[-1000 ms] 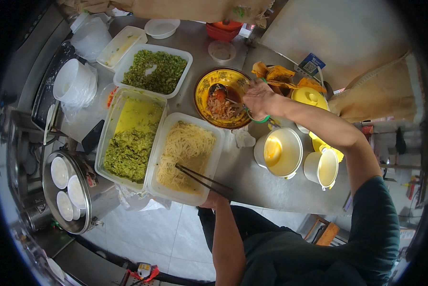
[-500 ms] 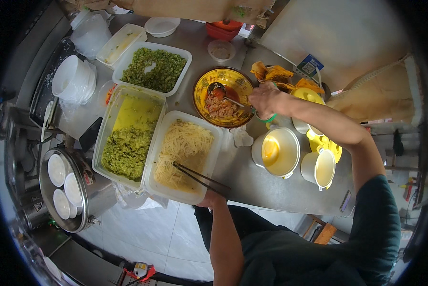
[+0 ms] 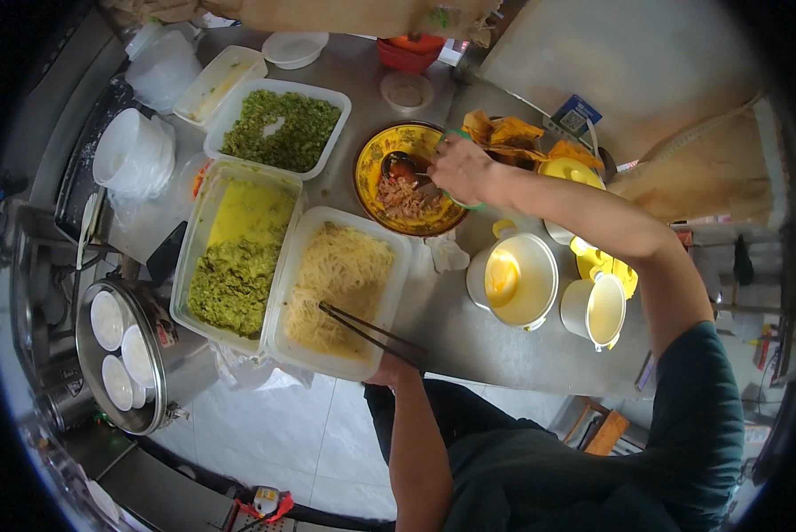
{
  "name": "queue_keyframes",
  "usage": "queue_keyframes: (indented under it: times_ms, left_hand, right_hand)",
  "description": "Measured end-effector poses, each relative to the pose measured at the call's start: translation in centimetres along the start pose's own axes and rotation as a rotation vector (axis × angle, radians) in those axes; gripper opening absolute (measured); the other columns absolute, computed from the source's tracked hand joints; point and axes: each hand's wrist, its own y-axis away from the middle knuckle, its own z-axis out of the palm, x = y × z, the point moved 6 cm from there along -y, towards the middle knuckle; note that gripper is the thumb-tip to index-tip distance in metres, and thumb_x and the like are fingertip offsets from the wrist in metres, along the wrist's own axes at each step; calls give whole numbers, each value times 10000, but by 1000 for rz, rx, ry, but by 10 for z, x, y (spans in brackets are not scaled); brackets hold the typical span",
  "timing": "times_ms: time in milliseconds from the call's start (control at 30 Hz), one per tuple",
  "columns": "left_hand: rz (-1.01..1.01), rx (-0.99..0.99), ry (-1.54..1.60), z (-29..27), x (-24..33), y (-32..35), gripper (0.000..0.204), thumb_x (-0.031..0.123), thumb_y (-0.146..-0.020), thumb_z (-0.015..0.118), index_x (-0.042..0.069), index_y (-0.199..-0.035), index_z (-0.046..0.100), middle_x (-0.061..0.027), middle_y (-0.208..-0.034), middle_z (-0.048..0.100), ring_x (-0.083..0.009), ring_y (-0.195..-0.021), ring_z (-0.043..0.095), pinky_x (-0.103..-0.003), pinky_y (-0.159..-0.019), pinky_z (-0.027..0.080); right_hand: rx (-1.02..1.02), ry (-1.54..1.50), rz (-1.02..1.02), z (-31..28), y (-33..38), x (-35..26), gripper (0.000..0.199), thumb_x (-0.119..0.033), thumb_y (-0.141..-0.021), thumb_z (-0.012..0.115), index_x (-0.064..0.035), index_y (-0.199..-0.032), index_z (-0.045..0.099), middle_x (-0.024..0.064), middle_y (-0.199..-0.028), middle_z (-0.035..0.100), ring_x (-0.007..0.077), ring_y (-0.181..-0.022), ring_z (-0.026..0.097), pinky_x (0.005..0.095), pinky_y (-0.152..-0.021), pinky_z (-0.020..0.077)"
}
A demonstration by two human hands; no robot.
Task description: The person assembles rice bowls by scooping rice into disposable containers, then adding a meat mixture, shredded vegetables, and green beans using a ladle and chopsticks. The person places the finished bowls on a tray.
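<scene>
Right hand [image 3: 458,170] is hovering over the right side of a yellow patterned bowl [image 3: 413,137] in the upper centre of the frame. Its fingers are curling near the handle of a ladle [image 3: 405,167], but from my remote seat I cannot tell whether they are pinching it. The ladle is resting in the bowl with its head in red sauce, beside brown shredded food [image 3: 405,199]. Left hand [image 3: 386,371] is showing partly below the centre, at the lower right corner of the noodle tub [image 3: 404,257]; the tub is hiding its fingers, so I cannot tell its grip. Dark chopsticks [image 3: 360,323] are leaning across that corner, tips among the noodles [image 3: 340,253]. I am also seeing green mash [image 3: 234,284] filling a tub just left, chopped greens [image 3: 278,133] sitting above it, and two white pails [image 3: 535,284] standing on the tabletop [image 3: 504,359], right of centre.
</scene>
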Motion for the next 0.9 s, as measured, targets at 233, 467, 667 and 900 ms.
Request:
queue_keyframes:
  times_ms: [233,467,667,900]
  left_hand:
    - [-3,63,-40,-3,12,12,317,191,-950,620,-119,-1012,648,-206,-1101,717,-365,-901,731,-468,-736,651]
    - [-106,133,-165,-2,26,30,296,178,-969,577,-107,-1008,647,-208,-1108,716,-350,-898,736,-459,-735,652]
    - [-82,50,-233,-3,8,11,306,229,-977,565,-63,-993,653,-194,-1104,725,-357,-894,736,-475,-729,643]
    - [70,41,-186,-7,-4,-5,317,233,-971,567,-72,-1002,646,-207,-1118,718,-367,-932,730,-483,-743,645]
  right_hand:
    - [-98,-227,-51,-12,12,-1,171,-109,-860,631,-51,-953,763,145,-1023,749,331,-981,723,460,-804,553]
    - [-88,-222,221,-18,32,26,187,-121,-834,663,-72,-985,762,142,-1036,744,338,-1024,708,442,-851,516]
    - [-15,-378,161,-12,18,3,195,-96,-799,649,-7,-934,756,182,-977,752,357,-945,734,461,-771,563]
    - [-255,-375,247,-6,46,19,286,-158,-754,695,-10,-990,758,164,-1029,731,326,-1089,686,408,-838,545]
